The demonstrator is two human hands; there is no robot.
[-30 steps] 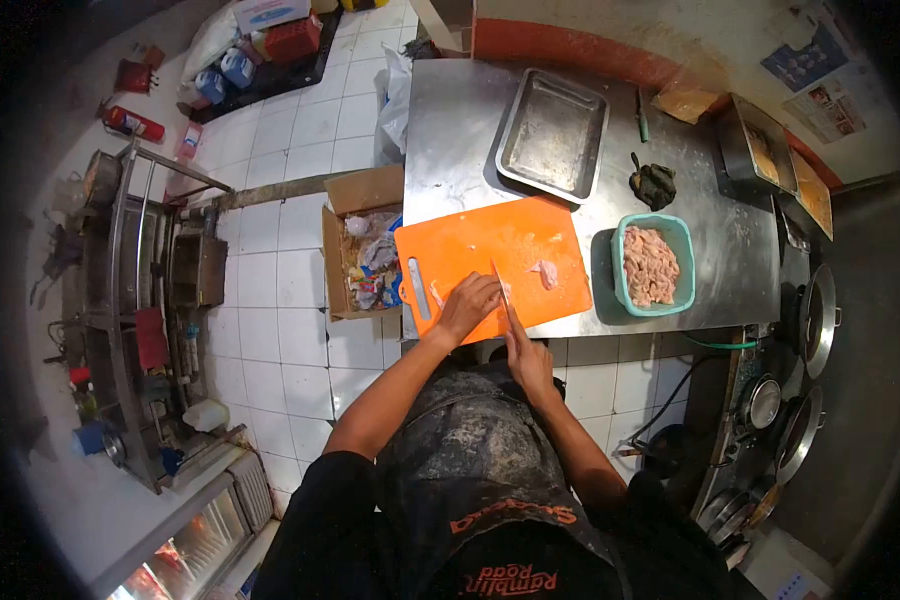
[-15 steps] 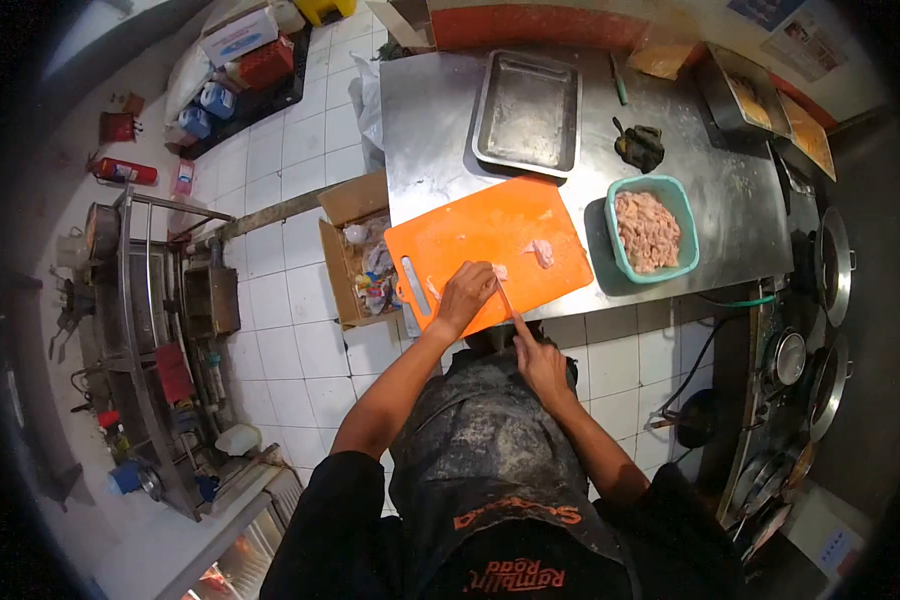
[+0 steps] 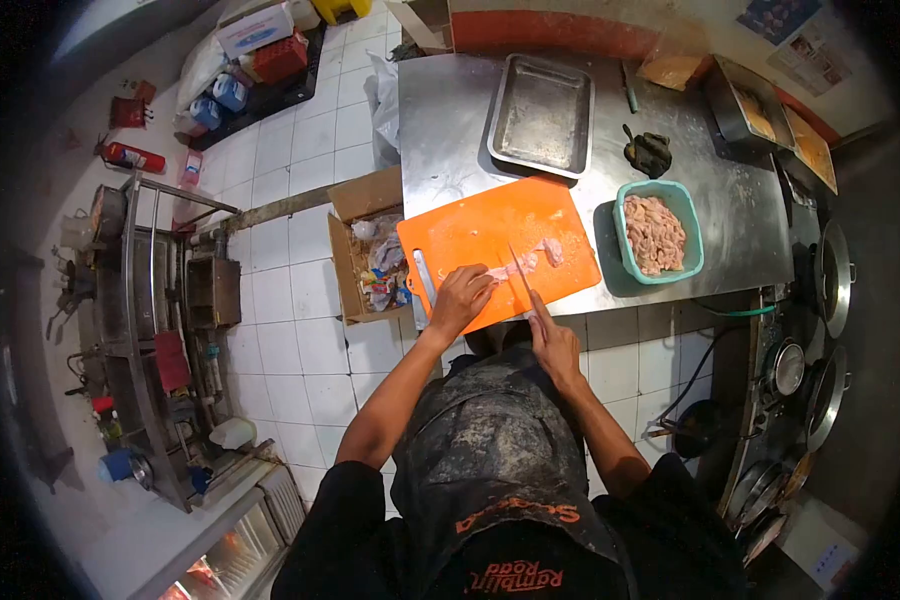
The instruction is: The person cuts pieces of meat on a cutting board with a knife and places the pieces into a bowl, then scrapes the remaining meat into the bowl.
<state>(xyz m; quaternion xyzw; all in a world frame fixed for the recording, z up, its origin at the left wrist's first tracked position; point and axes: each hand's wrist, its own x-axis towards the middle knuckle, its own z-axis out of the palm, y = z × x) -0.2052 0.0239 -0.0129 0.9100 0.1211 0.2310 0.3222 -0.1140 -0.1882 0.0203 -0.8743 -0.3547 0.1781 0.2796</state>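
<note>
An orange cutting board lies at the near edge of the steel table. My left hand presses its fingertips on a pale strip of raw meat on the board. In my right hand is a knife, its blade over the meat, just right of my left fingers. A small piece of meat lies at the board's right side. To the right stands a turquoise tub full of cut raw meat.
Behind the board is an empty metal tray. A dark object and a green-handled tool lie on the table. A cardboard box of rubbish stands at its left, and pans at the far right.
The knife has moved up and right over the board, its blade now reaching farther in. A longer strip of meat shows by my left fingertips. The whole view has shifted slightly.
</note>
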